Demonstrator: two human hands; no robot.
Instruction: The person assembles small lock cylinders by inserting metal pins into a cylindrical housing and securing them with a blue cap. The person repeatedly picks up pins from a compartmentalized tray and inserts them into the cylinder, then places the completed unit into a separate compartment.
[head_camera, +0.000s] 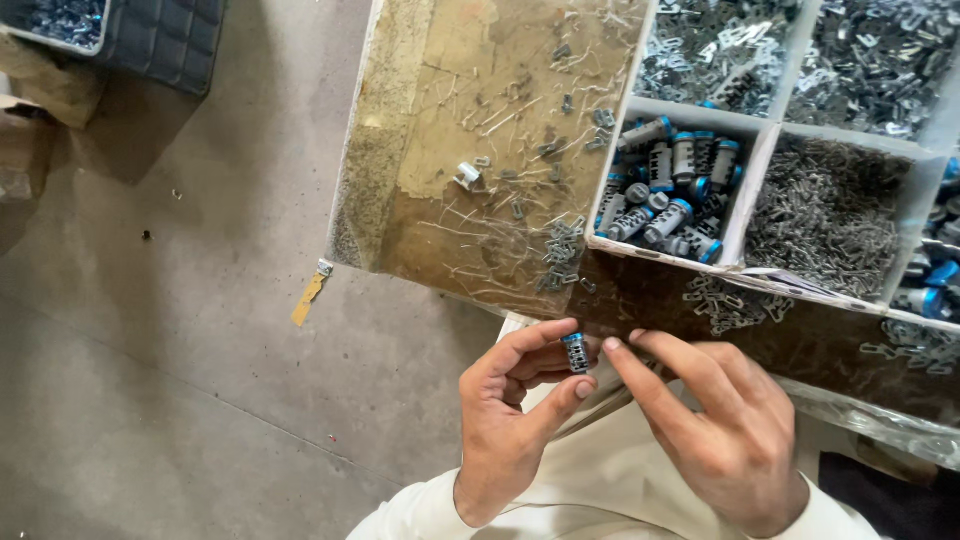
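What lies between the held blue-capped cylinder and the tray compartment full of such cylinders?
In the head view, loose flat metal clips on the worn tabletop lie between the cylinder and the compartment.

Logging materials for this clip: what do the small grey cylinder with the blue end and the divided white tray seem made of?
Small grey cylinder with blue end: likely cast metal, dull grey sheen; the blue end looks plastic. Divided white tray: probably painted wood or board, with thick matte, scuffed walls.

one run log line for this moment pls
left hand: pinches blue-capped metal cylinder | right hand: fingertip at the cylinder | compartment tray: more cylinders, small metal parts | table: loose clips
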